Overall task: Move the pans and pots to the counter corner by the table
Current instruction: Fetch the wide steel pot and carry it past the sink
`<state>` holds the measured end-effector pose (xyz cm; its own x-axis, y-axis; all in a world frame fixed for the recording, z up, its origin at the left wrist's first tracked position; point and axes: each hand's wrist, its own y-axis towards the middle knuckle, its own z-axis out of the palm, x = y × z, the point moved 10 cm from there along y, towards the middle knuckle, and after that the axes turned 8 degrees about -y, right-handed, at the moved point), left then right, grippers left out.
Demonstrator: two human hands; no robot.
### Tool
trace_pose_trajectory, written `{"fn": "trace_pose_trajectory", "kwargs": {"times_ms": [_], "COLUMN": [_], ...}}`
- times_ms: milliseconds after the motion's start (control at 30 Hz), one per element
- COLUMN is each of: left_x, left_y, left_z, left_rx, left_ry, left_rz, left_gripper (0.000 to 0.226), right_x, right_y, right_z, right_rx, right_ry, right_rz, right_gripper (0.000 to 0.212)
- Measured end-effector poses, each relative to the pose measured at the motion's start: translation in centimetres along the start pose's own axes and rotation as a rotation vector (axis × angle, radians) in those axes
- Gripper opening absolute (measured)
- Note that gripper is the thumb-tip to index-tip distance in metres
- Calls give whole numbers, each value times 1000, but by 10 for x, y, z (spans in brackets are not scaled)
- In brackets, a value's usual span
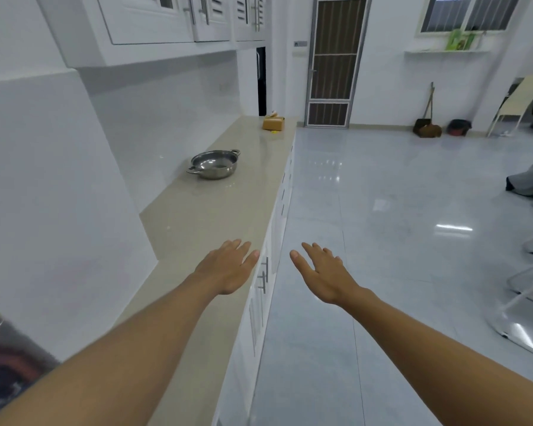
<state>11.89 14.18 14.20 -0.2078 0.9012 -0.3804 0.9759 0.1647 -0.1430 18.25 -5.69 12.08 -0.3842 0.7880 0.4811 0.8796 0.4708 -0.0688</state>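
Steel pot [213,165] upright on the tabletop [216,210]; left hand [228,267] and right hand [319,272] both released, holding nothing.

Two-handled and shiny, mouth up, set midway along the beige surface close to the white back wall, well apart from either hand. Farther along, near the far end, a small brown box [273,122]. Closer in, left hand stretched over the tabletop's front edge, fingers straight, palm down. Right hand near it, out over the glossy floor [382,210], fingers likewise straight and spread. Overhead, white wall cabinets [166,20]; beyond the tabletop's end, a barred door [334,63]. At the lower left edge, a dark blurred object, too unclear to name.
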Motion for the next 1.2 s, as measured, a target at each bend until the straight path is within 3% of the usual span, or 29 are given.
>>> {"fn": "trace_pose_trajectory", "kwargs": {"times_ms": [467, 733, 1200], "left_x": [-21, -12, 85], "left_y": [203, 311, 495], "left_z": [-8, -18, -77], "left_rx": [-25, -29, -68], "left_ry": [-22, -30, -79], "left_rz": [-128, -133, -168], "left_gripper": [68, 66, 64], "right_x": [-69, -89, -50], "right_y": [205, 312, 531], "right_z": [-45, -51, -28], "right_rx": [87, 101, 158], "right_ry": [-27, -56, -47], "right_rz": [-83, -91, -106], "right_gripper": [100, 86, 90]}}
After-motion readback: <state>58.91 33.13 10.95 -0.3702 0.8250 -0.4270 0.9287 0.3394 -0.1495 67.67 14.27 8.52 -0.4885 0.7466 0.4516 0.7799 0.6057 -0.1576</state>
